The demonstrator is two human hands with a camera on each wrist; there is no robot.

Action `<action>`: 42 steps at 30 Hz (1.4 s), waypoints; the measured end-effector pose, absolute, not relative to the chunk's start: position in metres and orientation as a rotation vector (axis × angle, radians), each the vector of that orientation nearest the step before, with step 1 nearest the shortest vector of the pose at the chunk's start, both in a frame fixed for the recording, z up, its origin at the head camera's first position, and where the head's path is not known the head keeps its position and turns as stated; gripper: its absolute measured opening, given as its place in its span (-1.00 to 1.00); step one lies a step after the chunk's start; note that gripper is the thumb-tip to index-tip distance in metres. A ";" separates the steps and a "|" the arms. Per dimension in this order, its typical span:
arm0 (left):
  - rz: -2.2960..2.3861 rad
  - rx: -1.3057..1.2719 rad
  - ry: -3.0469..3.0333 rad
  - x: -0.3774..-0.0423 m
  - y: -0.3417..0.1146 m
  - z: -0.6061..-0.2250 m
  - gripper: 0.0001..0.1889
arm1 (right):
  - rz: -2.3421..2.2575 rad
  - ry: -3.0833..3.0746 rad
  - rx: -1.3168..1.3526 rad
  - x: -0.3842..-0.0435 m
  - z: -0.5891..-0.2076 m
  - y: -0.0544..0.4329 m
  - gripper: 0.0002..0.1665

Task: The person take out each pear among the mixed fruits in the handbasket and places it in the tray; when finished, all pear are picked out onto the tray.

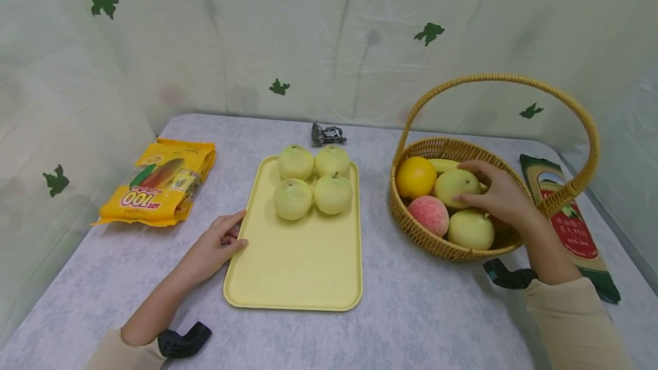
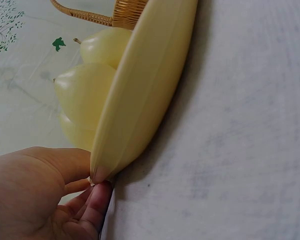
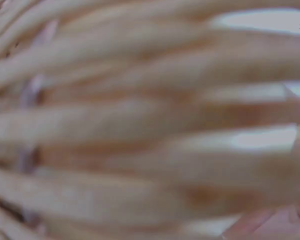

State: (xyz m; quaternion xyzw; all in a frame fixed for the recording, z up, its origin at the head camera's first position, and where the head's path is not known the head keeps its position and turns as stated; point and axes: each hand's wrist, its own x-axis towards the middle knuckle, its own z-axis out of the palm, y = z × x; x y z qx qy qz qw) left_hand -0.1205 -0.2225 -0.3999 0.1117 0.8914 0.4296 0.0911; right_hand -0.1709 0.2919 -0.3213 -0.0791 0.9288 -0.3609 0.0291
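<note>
My left hand [image 1: 212, 249] pinches the left edge of a pale yellow tray [image 1: 293, 267], thumb on top and fingers beneath in the left wrist view. Several round pale green fruits [image 1: 293, 198] with short stems sit together on the tray's far half. On the right, my right hand [image 1: 496, 190] reaches into a wicker basket [image 1: 418, 238] and grips a round pale green fruit [image 1: 454, 187] between thumb and fingers. Around it lie an orange [image 1: 416, 178], a pink peach [image 1: 429, 216], another pale green fruit [image 1: 470, 230] and a partly hidden banana [image 1: 442, 165]. Basket weave fills most of the right wrist view.
A yellow snack bag [image 1: 159, 184] lies at the left of the table. Behind the tray is a small black wrapped packet [image 1: 328, 135]. The basket's tall handle [image 1: 493, 78] arches overhead, and a green and red bag [image 1: 573, 227] lies right of the basket.
</note>
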 end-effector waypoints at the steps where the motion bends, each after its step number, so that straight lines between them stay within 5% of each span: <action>1: 1.279 0.331 2.647 -0.121 -0.223 -0.400 -0.35 | -1.145 2.874 -0.235 -0.170 -0.320 0.291 -0.19; 7: 1.280 0.329 2.646 -0.121 -0.223 -0.401 -0.35 | -1.380 2.942 -0.309 -0.159 -0.307 0.280 -0.29; 19: 1.280 0.326 2.641 -0.121 -0.223 -0.399 -0.35 | -1.851 2.590 -0.875 -0.127 -0.293 0.205 -0.29; 42: 1.283 0.345 2.655 -0.121 -0.223 -0.400 -0.35 | -1.560 2.348 -0.682 -0.129 -0.370 0.066 -0.32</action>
